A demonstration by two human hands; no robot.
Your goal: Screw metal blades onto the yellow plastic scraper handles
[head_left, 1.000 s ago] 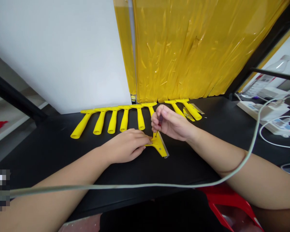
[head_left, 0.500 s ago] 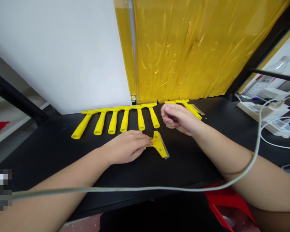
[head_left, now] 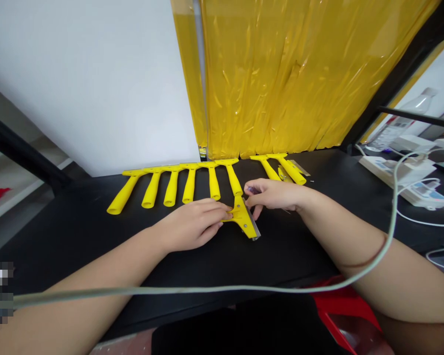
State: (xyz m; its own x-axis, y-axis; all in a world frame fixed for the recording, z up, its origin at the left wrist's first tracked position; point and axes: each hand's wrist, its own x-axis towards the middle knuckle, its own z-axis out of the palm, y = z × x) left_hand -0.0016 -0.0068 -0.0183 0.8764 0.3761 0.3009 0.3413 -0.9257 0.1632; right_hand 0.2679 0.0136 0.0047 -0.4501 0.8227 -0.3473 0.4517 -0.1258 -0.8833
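My left hand (head_left: 196, 222) is closed around the handle of a yellow scraper (head_left: 243, 220), which lies flat on the black table. Its wide head points right, with a metal blade along the edge and screws in its face. Beside that blade edge is my right hand (head_left: 272, 195), its fingers curled in a pinch. A dark purplish bit shows between the fingertips and a thin sliver sticks out below the palm; what it holds is too small to name.
Several yellow scrapers (head_left: 152, 190) stand in a row at the back of the black table (head_left: 192, 268). More yellow scrapers (head_left: 292, 169) lie right of them by a loose blade (head_left: 299, 167). A pale cable (head_left: 244, 288) crosses in front. White boxes (head_left: 401, 170) and a bottle (head_left: 399, 121) are at right.
My right hand has come down and slightly left, from above the table to the blade edge of the scraper. My left hand stays on the handle.
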